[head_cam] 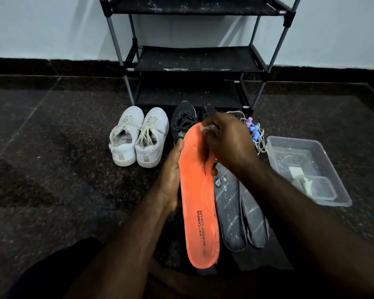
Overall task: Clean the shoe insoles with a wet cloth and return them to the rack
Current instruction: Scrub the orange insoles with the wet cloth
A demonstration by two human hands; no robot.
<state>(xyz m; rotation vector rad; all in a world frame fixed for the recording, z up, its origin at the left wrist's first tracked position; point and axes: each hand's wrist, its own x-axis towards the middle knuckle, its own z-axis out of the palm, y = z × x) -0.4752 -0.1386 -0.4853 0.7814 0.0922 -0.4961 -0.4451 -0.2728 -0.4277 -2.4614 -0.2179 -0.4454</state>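
An orange insole (198, 203) with black lettering is held up lengthwise in front of me. My left hand (172, 178) grips it from the left edge around its middle. My right hand (224, 141) is bunched over the insole's toe end, pinching a small pale cloth (207, 128) against it; most of the cloth is hidden under the fingers. Two grey insoles (238, 214) speckled with white lie side by side on the floor just right of the orange one. The black shoe rack (194, 59) stands against the wall ahead, its shelves bare.
A pair of white sneakers (138, 137) sits on the dark floor left of centre. Black shoes (184, 119) stand behind my hands, and a shoe with purple and blue parts (253, 130) is to their right. A clear plastic tub (302, 167) holds water and a smaller container.
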